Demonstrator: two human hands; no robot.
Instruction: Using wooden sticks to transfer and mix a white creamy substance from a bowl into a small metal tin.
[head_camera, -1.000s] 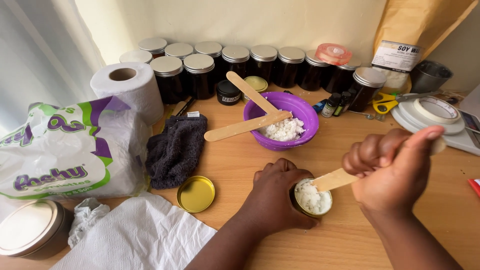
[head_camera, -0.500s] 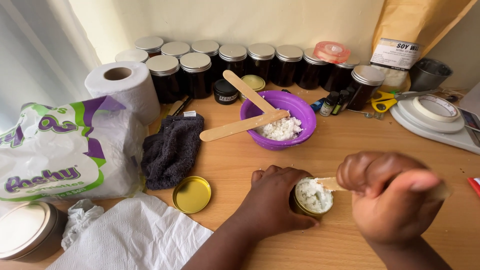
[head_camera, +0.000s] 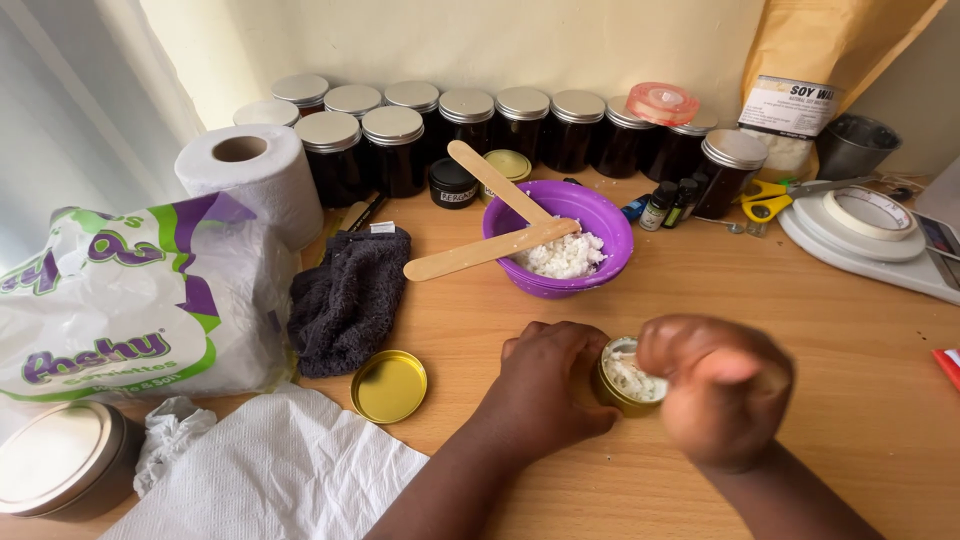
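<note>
Gold-rimmed round tin (head_camera: 628, 380) of white flakes sits on the wooden table (head_camera: 860, 350), gripped by the left hand (head_camera: 548, 385); the blurred right hand (head_camera: 722, 388) looks clenched above it, behind, a white-labelled tan paper bag (head_camera: 815, 75)

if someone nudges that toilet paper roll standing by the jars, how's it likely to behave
The toilet paper roll stands upright on its flat end, so a light nudge would probably slide it, not roll it. It looks soft and light for its bulk, so it may dent. If tipped onto its side, it would likely roll until the jars or the plastic bag stopped it.
</note>
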